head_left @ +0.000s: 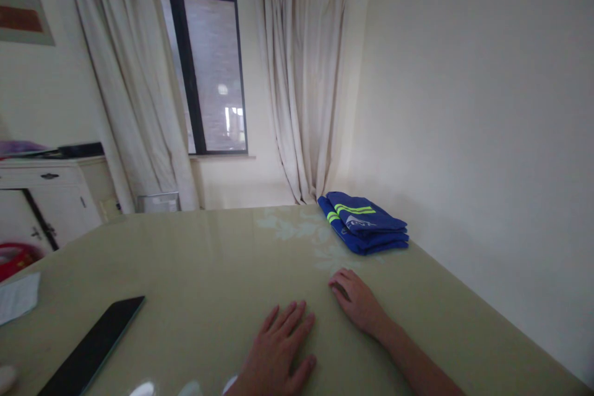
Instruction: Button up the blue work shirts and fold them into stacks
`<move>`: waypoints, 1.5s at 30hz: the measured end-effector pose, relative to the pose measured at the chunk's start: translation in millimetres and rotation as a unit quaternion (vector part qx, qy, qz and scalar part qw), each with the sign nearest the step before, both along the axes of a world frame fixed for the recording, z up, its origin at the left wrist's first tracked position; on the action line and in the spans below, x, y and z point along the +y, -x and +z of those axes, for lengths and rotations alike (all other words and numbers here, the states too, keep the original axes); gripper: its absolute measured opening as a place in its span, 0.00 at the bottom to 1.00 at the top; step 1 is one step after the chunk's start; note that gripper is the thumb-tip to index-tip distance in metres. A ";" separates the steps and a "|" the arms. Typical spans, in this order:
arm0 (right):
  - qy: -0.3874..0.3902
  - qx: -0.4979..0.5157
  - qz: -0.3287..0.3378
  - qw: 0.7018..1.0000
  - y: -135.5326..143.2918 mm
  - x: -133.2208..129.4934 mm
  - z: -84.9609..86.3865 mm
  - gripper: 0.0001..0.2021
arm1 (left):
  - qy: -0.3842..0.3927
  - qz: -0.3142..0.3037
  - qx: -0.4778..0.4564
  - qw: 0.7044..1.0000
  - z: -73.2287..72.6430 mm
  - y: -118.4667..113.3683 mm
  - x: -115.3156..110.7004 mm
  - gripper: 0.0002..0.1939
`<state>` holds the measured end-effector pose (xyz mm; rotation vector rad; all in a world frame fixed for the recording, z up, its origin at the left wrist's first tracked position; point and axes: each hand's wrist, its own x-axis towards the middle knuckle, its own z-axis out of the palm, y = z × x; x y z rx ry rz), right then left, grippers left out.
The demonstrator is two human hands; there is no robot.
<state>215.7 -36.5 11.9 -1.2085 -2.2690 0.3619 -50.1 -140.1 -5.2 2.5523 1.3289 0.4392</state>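
My left hand (pixel 281 349) lies palm down on the pale green table (pixel 199 266), its fingers spread and nothing in it. To its right and a little farther forward, my right hand (pixel 357 300) rests on the tabletop with its fingers slightly curled, a gap showing between thumb and forefinger, and holds nothing. Beyond my right hand, folded blue cloth (pixel 366 223) with yellow-green stripes sits in a small stack at the table's far right, touching neither hand.
A dark flat device (pixel 95 346) lies on the table at the left, near a white paper (pixel 19 298). A red basin (pixel 17 260) and a white cabinet (pixel 65 198) stand past the left edge. The wall (pixel 487 136) runs along the right side.
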 end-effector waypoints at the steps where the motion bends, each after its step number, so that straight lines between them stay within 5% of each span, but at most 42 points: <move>1: 0.003 0.001 -0.001 1.000 0.0 -0.4 0.2 0.08 | 0.007 0.001 0.003 1.000 1.5 -0.9 -0.7 0.34; 30: -0.046 0.000 -0.036 0.998 2.1 1.8 1.9 0.12 | 0.003 0.027 -0.024 0.999 11.1 -4.1 -3.7 0.32; 34: -0.104 0.014 -0.082 0.991 -6.0 26.7 13.3 0.15 | 0.005 0.036 -0.032 0.999 14.4 -5.5 -5.2 0.32; 38: -0.145 -0.045 -0.218 0.964 -21.1 75.3 32.5 0.17 | 0.021 0.045 -0.037 0.998 21.6 -8.0 -7.9 0.32; 45: 0.040 -0.110 -0.309 0.944 -31.6 127.6 28.2 0.27 | 0.036 0.049 -0.043 0.997 29.6 -8.9 -9.7 0.32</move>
